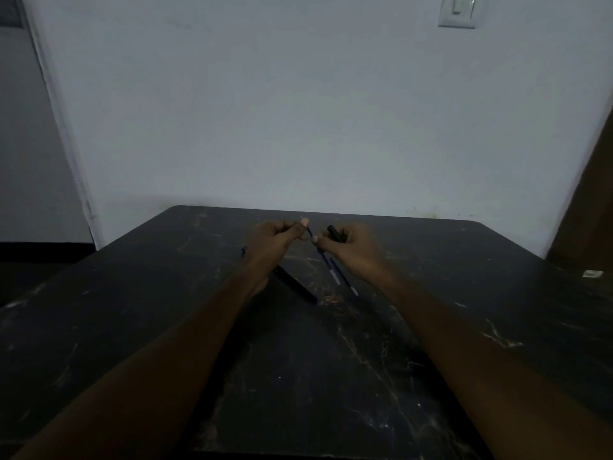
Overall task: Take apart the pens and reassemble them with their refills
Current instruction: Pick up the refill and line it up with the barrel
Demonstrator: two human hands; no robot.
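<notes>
Nearest on the bench (pixel 298 376) lie a dark pen barrel (pixel 295 285) and a loose refill (pixel 346 282) — so at least one pen looks already apart. Further back, the left hand (pixel 275 240) pinches the top of a second refill (pixel 323 257), while the right hand (pixel 355 249) grips its middle plus a black cap (pixel 335 234). Reassembly seems barely begun, I'd guess.

refill (pixel 323 257): thin, blue, tilted, held | cap (pixel 335 233): black, held | barrel (pixel 295 283): dark, on table

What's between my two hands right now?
In the head view, a thin blue refill spans the gap between the left hand and right hand, pinched by both.
</notes>
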